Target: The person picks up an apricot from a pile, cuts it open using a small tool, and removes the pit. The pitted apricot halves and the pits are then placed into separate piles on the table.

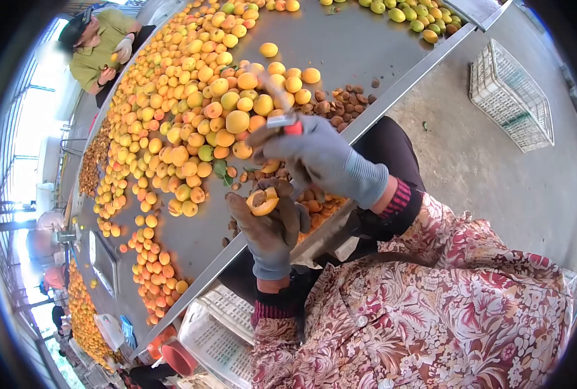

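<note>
A split apricot (pixel 268 206) sits in the left hand (pixel 269 223) while the right hand (pixel 324 152) grips a red-handled knife (pixel 293 127).

Both hands wear grey gloves and are close together at the near edge of a metal table (pixel 201 241); the left fingers are curled narrowly around the apricot, its cut side showing with a brown pit (pixel 257 200) inside, and the right fingers are closed on the knife handle, the blade blurred and pointing away from the body. Whole apricots (pixel 185 117) spread thickly over the table, loose pits (pixel 345 105) lie heaped just beyond the right hand, and a white crate (pixel 512 97) rests on the floor. Across the table, a person in a green shirt (pixel 100 48) holds some fruit.
</note>
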A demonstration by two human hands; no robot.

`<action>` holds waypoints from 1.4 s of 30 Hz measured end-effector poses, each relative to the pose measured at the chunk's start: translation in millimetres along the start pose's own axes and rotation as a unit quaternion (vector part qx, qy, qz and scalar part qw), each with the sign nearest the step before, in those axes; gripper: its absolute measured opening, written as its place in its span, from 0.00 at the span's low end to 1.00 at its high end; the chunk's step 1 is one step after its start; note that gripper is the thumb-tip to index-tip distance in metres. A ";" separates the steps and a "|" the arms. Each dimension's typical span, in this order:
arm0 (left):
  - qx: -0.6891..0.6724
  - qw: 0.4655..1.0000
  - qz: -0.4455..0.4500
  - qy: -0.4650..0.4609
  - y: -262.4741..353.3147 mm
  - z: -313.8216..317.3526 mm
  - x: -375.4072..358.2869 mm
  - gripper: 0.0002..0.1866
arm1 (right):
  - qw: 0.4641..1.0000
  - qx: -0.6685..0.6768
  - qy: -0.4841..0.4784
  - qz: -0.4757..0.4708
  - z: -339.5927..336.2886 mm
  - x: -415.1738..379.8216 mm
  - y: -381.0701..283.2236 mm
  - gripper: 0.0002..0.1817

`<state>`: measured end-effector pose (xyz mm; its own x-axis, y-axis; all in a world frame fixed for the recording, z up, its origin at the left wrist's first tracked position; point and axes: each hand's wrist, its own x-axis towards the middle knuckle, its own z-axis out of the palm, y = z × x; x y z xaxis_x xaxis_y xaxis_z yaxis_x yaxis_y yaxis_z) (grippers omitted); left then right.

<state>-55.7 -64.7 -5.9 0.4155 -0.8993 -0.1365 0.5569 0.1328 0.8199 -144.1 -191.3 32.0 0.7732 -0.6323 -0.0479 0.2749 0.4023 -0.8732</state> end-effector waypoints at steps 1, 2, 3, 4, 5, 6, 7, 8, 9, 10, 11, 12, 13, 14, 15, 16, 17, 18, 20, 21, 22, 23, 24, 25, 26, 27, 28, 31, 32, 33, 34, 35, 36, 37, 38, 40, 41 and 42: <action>0.061 0.997 0.025 0.033 -1.2 -0.3 -2.2 0.39 | 0.998 -0.011 -0.015 0.059 -0.4 -2.2 4.2 0.12; 0.065 0.997 0.026 0.032 2.2 1.3 -3.9 0.39 | 0.995 -0.005 -0.049 0.092 0.8 -4.9 9.3 0.13; 0.063 0.998 0.006 0.018 7.7 3.5 -5.9 0.39 | 0.995 -0.002 -0.051 0.090 -0.8 -9.7 11.0 0.13; 0.061 0.998 -0.016 0.003 11.2 4.8 -7.5 0.39 | 0.988 -0.045 -0.083 0.124 -2.2 -15.2 10.9 0.14; 0.064 0.998 -0.016 0.003 11.4 4.4 -8.5 0.39 | 0.977 -0.087 -0.114 0.157 -2.1 -19.4 8.2 0.16; 0.085 0.996 0.007 -0.002 10.5 3.0 -8.7 0.36 | 0.973 -0.101 -0.121 0.169 -2.2 -21.1 5.2 0.17; 0.105 0.994 0.030 -0.007 9.0 1.8 -8.2 0.34 | 0.974 -0.099 -0.120 0.166 -3.2 -20.5 9.5 0.17; 0.107 0.994 0.029 -0.008 3.8 -2.6 -6.5 0.34 | 0.976 -0.081 -0.138 0.149 -5.0 -18.6 19.8 0.16; 0.082 0.996 0.020 0.035 -2.7 -7.7 -4.3 0.33 | 0.977 -0.063 -0.155 0.133 -6.4 -17.6 28.7 0.15; 0.057 0.995 0.012 0.078 -7.1 -12.2 -2.7 0.32 | 0.975 -0.094 -0.157 0.127 -8.8 -16.0 33.7 0.15; 0.058 0.995 0.013 0.077 -4.3 -12.6 -2.6 0.32 | 0.975 -0.094 -0.157 0.126 -11.2 -15.4 39.9 0.15; 0.014 0.999 -0.046 0.016 0.4 -14.1 -3.4 0.31 | 0.979 -0.118 -0.157 0.063 -12.8 -16.3 45.8 0.14; -0.032 0.993 -0.104 -0.046 2.6 -15.9 -3.1 0.30 | 0.978 -0.142 -0.156 0.000 -14.3 -16.6 51.6 0.13; -0.031 0.993 -0.105 -0.046 -0.7 -14.8 -1.2 0.30 | 0.978 -0.141 -0.156 0.000 -12.5 -18.7 50.3 0.13; -0.016 0.997 -0.074 0.028 -7.3 -13.2 0.6 0.30 | 0.979 -0.149 -0.136 0.034 -9.4 -22.9 48.2 0.13; 0.001 0.994 -0.044 0.102 -11.6 -12.4 1.5 0.29 | 0.979 -0.155 -0.115 0.068 -7.4 -26.2 48.1 0.12; 0.001 0.994 -0.047 0.101 -11.4 -11.5 1.6 0.29 | 0.979 -0.154 -0.112 0.069 -6.8 -27.2 49.8 0.12; 0.024 0.995 -0.045 0.088 -10.6 -10.2 0.0 0.29 | 0.981 -0.159 -0.103 0.044 -6.2 -28.3 53.1 0.12; 0.015 0.993 -0.057 0.100 -8.6 -10.5 -1.5 0.28 | 0.987 -0.136 -0.079 -0.029 -1.7 -28.6 62.4 0.12; 0.014 0.993 -0.060 0.099 -9.6 -8.1 -0.4 0.28 | 0.987 -0.137 -0.076 -0.028 -2.9 -27.4 63.9 0.12; 0.021 0.992 -0.050 0.111 -10.5 -5.0 0.3 0.28 | 0.991 -0.108 -0.072 0.024 -4.1 -27.3 64.7 0.11; 0.029 0.991 -0.040 0.125 -11.3 -2.3 0.4 0.28 | 0.992 -0.078 -0.069 0.075 -4.7 -28.0 64.3 0.11; 0.028 0.991 -0.042 0.124 -12.7 0.6 1.5 0.28 | 0.992 -0.079 -0.067 0.076 -5.3 -27.7 63.6 0.11; 0.033 0.989 -0.030 0.138 -14.4 3.7 2.6 0.28 | 0.992 -0.072 -0.061 0.083 -5.6 -27.3 62.5 0.10; 0.039 0.987 -0.017 0.153 -15.8 5.2 2.6 0.28 | 0.992 -0.065 -0.055 0.092 -4.4 -27.6 57.7 0.10; 0.039 0.987 -0.019 0.153 -15.3 4.5 2.5 0.28 | 0.992 -0.064 -0.054 0.093 -4.5 -29.1 51.1 0.10; 0.043 0.990 -0.037 0.127 -13.4 2.9 2.7 0.28 | 0.989 -0.050 -0.060 0.122 -5.6 -31.3 41.6 0.10; 0.004 0.992 -0.086 0.093 -7.0 -3.2 7.3 0.29 | 0.984 -0.054 -0.091 0.144 -13.6 -24.4 43.8 0.11; -0.041 0.988 -0.122 0.081 -6.3 -5.8 8.4 0.29 | 0.982 -0.073 -0.109 0.138 -14.2 -20.9 44.0 0.11; -0.041 0.988 -0.121 0.082 -9.7 -11.7 8.7 0.29 | 0.982 -0.072 -0.111 0.138 -15.0 -18.8 42.6 0.11; -0.044 0.986 -0.140 0.082 -15.8 -19.9 10.2 0.30 | 0.974 -0.113 -0.124 0.153 -16.1 -17.7 39.6 0.11; -0.046 0.983 -0.160 0.079 -15.8 -18.1 12.3 0.30 | 0.964 -0.154 -0.136 0.167 -16.0 -17.6 35.0 0.11; -0.046 0.983 -0.161 0.079 -15.0 -16.0 11.1 0.30 | 0.965 -0.153 -0.134 0.167 -16.1 -19.2 30.7 0.11; -0.031 0.983 -0.165 0.068 -13.0 -13.1 6.6 0.31 | 0.965 -0.129 -0.128 0.191 -16.0 -21.7 26.6 0.11; -0.016 0.984 -0.166 0.057 -8.9 -7.9 4.1 0.31 | 0.964 -0.105 -0.122 0.213 -15.6 -22.2 24.6 0.11; -0.005 0.985 -0.168 0.045 -3.1 -5.7 0.3 0.31 | 0.974 -0.140 -0.103 0.144 -11.1 -23.6 36.8 0.11; 0.004 0.985 -0.171 0.031 -1.1 -4.0 -0.7 0.31 | 0.979 -0.173 -0.081 0.074 -9.0 -25.3 44.2 0.10; 0.005 0.985 -0.171 0.031 -0.8 0.5 -0.9 0.31 | 0.981 -0.178 -0.062 0.055 -7.6 -27.1 49.6 0.10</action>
<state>-56.9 -64.2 -6.1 0.2485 -0.8631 -0.4397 0.6650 -0.1781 0.7253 -155.8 -159.2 -13.7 0.8571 -0.5032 -0.1104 -0.0129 0.1934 -0.9810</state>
